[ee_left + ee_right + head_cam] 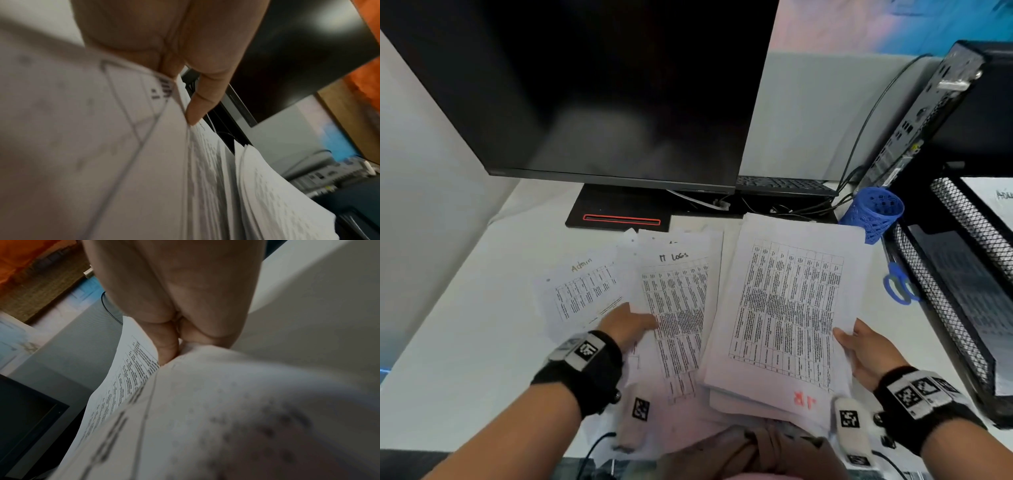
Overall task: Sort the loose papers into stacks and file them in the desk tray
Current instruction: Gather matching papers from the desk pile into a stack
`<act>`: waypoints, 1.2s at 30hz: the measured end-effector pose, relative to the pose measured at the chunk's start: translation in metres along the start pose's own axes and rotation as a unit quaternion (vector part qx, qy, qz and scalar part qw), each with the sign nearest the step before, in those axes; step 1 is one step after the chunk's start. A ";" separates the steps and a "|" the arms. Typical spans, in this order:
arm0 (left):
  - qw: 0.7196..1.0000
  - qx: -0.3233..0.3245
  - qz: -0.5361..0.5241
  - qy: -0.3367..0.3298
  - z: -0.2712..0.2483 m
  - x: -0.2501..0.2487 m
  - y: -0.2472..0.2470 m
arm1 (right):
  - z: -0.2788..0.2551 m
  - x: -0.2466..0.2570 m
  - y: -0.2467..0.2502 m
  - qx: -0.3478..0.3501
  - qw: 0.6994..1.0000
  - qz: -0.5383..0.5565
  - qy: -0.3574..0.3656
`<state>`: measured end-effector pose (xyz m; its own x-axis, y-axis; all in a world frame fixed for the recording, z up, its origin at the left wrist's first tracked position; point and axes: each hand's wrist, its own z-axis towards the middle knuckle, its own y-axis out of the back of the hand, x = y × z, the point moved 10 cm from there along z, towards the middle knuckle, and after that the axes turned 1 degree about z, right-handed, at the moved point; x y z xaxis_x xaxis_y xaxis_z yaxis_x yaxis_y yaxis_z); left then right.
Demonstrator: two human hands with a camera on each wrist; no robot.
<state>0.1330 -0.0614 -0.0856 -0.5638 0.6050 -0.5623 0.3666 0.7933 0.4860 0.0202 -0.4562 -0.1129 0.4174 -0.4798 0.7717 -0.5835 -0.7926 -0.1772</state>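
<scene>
Printed table sheets lie fanned across the white desk. My left hand (635, 325) pinches the left edge of the sheet headed "IT Logs" (681, 308); in the left wrist view its thumb (197, 105) lies on that sheet (102, 146). My right hand (854, 344) grips the right edge of a thicker paper stack (784, 308), raised a little off the desk, with its thumb (168, 348) on top of the paper stack (205, 418) and its fingers hidden beneath. A sheet headed "Admin" (585, 287) lies flat to the left. The black mesh desk tray (941, 308) stands at the right edge.
A large dark monitor (602, 85) and its base (619, 214) stand just behind the papers. A blue mesh pen cup (875, 212) and blue scissors (897, 284) sit between the papers and the tray. A computer case (928, 113) and cables are at the back right.
</scene>
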 end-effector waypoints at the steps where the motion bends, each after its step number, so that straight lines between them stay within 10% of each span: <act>1: 1.000 0.002 -0.020 -0.007 -0.004 -0.001 -0.008 | -0.001 0.001 0.000 -0.003 1.000 -0.003 0.003; 17: 0.995 0.034 0.015 -0.093 -0.027 -0.066 -0.087 | -0.005 -0.004 0.001 -0.001 1.000 -0.013 -0.004; 27: 0.989 -0.059 -0.057 -0.124 -0.014 -0.033 -0.032 | -0.005 -0.008 0.000 0.008 0.999 -0.026 -0.025; 33: 0.965 -0.052 -0.221 -0.130 -0.017 -0.015 -0.026 | 0.000 -0.006 -0.028 -0.013 0.983 -0.184 -0.005; 36: 0.968 -0.058 -0.216 -0.114 -0.021 -0.011 -0.037 | 0.000 -0.010 -0.051 0.001 0.925 -0.379 -0.014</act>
<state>0.1103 -0.0983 -0.0833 -0.4633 0.2278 -0.8564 0.0395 0.9707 0.2369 0.0458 -0.4112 -0.1115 0.7241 0.2045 0.6587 -0.1153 -0.9058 0.4078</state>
